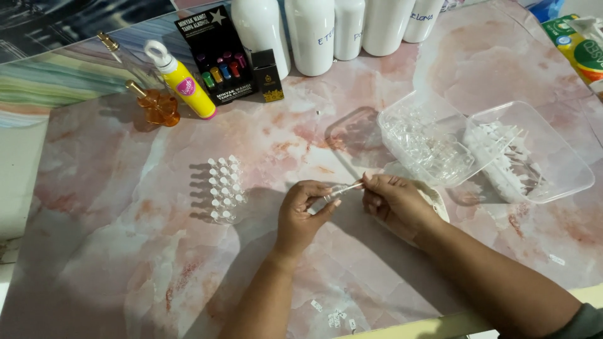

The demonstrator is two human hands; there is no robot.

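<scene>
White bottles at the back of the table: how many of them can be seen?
5. They stand in a row along the far edge: first, second, third, fourth, fifth. Their tops are cut off by the picture, and others may be hidden beyond it.

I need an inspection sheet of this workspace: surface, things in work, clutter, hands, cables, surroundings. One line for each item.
Surface: pink marbled tabletop, a few small paper labels near the front edge.
Job's things: small clear glass vial held between both hands; standing cluster of small clear vials with white caps; clear plastic tray of empty vials; clear plastic tray of white stoppers.
Clutter: yellow bottle with white cap, orange glass perfume bottle, black display box, tall white bottles.
Hands: left hand and right hand pinch the vial's ends.
Cables: nothing seen.
Surroundings: striped cloth at left.
</scene>
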